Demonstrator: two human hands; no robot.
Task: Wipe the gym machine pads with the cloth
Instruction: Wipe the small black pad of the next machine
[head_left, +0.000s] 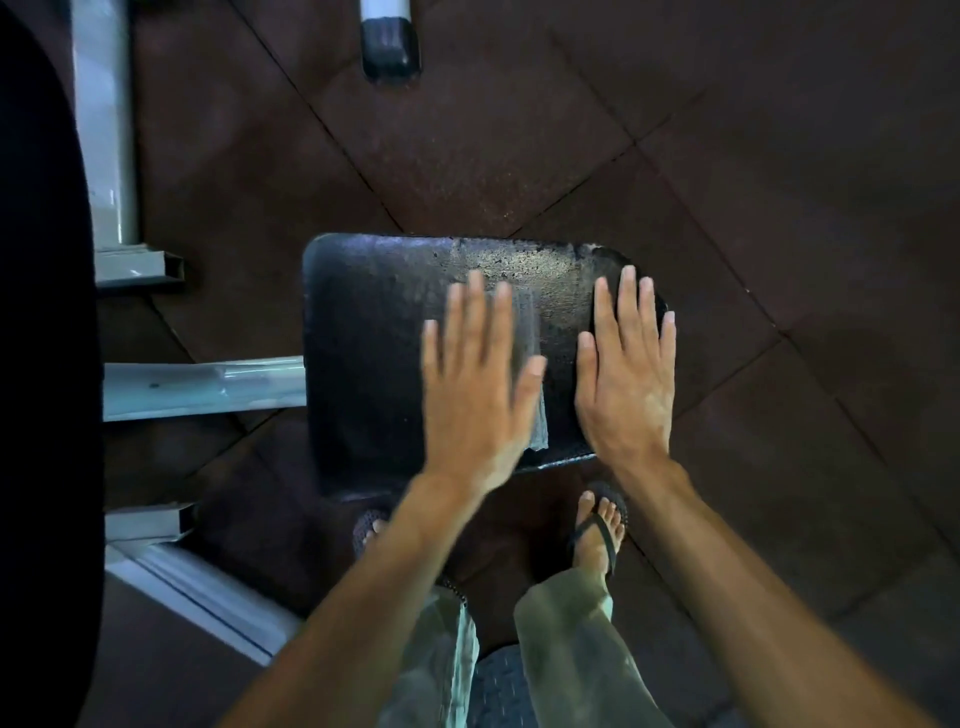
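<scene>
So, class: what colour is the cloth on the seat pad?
Pale grey cloth, showing beside the left hand in the head view.

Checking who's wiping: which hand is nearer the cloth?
Left. The left hand presses flat on the grey cloth; the right hand rests on the pad beside it.

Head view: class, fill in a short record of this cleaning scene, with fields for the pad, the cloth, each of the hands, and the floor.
pad: black seat pad, flat, on a pale metal frame; surface worn, with a lighter patch near the far edge
cloth: grey cloth lying on the pad, mostly hidden under the left hand
left hand: left hand flat, fingers straight, pressing the cloth; blurred
right hand: right hand flat on the pad's right side, fingers straight, holding nothing
floor: dark rubber tiles
</scene>
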